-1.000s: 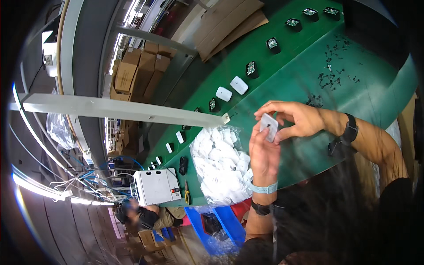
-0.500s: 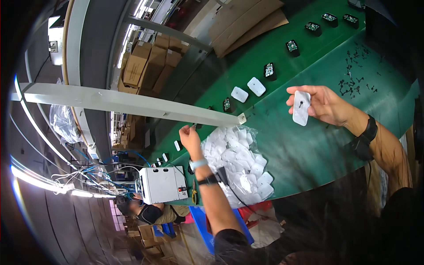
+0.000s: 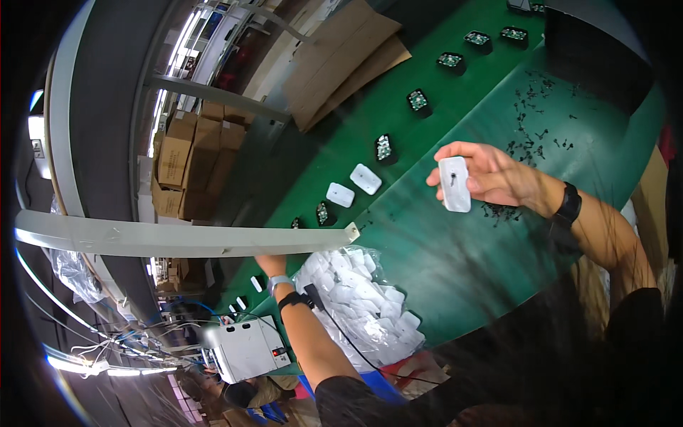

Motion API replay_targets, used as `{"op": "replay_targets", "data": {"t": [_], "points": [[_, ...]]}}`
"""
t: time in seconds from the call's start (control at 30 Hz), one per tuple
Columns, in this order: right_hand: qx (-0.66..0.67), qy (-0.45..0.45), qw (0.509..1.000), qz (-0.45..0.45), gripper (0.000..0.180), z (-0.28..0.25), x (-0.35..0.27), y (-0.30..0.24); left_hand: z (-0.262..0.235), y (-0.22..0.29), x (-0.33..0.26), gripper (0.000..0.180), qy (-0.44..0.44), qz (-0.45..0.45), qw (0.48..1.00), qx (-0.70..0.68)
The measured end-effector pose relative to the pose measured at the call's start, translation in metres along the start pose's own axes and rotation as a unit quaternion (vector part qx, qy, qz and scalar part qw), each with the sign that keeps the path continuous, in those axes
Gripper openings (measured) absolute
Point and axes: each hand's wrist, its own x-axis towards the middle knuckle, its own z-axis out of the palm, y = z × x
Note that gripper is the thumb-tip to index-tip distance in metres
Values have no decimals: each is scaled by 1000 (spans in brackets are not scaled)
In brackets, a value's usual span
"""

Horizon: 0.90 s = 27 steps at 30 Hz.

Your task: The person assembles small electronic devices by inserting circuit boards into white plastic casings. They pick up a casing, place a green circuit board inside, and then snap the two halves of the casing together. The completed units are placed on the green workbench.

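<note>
My right hand (image 3: 498, 176) holds a white plastic cover (image 3: 457, 199) upright between thumb and fingers, above the green work surface. A small black piece sits in the middle of the cover. Off to the left, my left hand (image 3: 272, 265) reaches behind the white beam (image 3: 185, 233), which hides its fingers and anything in them. Beside my left forearm lies a clear plastic bag (image 3: 356, 302) full of similar white covers. Two white covers (image 3: 366, 179) rest on the green belt, in line with several black housings (image 3: 384, 148) that show circuit boards.
Small black parts (image 3: 530, 135) are scattered on the work surface beyond my right hand. A white machine (image 3: 249, 349) with a red switch stands at lower left. Cardboard sheets (image 3: 341, 57) lean at the far side, with cartons (image 3: 188, 160) to their left. A person (image 3: 245, 393) is beyond the machine.
The whole view has shifted. My left hand has slipped behind the beam, where its fingers showed before. The cover in my right hand is turned slightly, with its recessed face more toward me.
</note>
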Motion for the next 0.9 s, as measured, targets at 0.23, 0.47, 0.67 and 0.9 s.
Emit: {"op": "replay_targets", "data": {"t": [0.23, 0.47, 0.67, 0.9], "points": [[17, 2, 1000, 14, 52, -8, 1, 14, -152, 147, -55, 46, 107, -309, 793, -514], [-11, 24, 999, 31, 48, 9, -4, 11, -218, 331, -60, 48, -84, -203, 590, -777], [-104, 42, 994, 3, 48, 9, 2, 20, -222, 408, -21, 41, -150, -173, 682, -694], [-180, 44, 982, -38, 51, 10, 0, 15, -226, 440, -1, 40, -190, -157, 708, -661]]}}
